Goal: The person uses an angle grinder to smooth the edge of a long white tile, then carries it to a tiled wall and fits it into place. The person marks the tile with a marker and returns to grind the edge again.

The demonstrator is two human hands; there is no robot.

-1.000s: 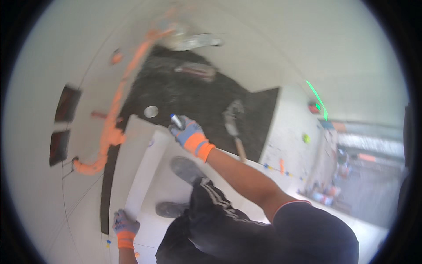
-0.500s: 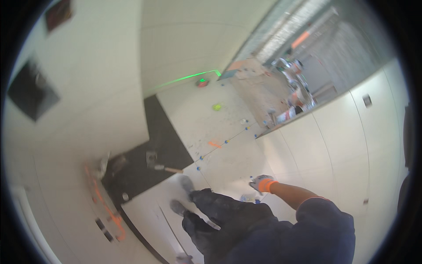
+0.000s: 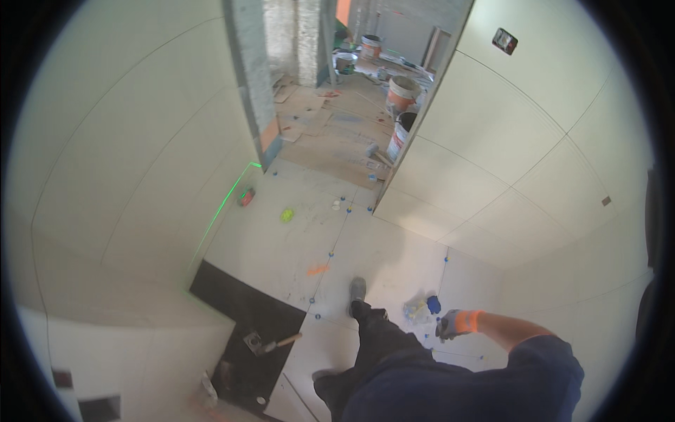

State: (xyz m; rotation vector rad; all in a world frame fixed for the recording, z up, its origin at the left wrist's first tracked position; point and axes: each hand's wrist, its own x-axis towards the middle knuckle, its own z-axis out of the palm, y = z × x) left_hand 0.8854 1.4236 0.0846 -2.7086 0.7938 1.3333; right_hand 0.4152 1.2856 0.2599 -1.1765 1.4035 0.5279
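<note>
My right hand (image 3: 453, 325), in a grey glove with an orange cuff, hangs low over the pale floor tiles (image 3: 383, 253). Its fingers are curled together; whatever they may hold is too small to make out. Close beside it lie a clear plastic bag (image 3: 416, 310) with pale pieces and a dark blue bundle (image 3: 434, 304). Small blue tile-levelling caps (image 3: 331, 254) dot the tile joints. My left hand is out of sight. On the dark, untiled floor patch (image 3: 239, 295) lies a hammer (image 3: 281, 344) with a wooden handle, beside a square grey metal piece (image 3: 252, 342).
A red laser level (image 3: 246, 197) stands by the left wall, where a green line runs. Near it lies a yellow-green lump (image 3: 287, 214). Past the doorway are buckets (image 3: 402, 93), a mallet (image 3: 377, 153) and cardboard sheeting (image 3: 337, 137). Tiled walls (image 3: 492, 162) flank the opening.
The view has swung round, bringing the doorway to the top centre. My feet are farther apart now. A gloved hand seen at the lower edge has left the view.
</note>
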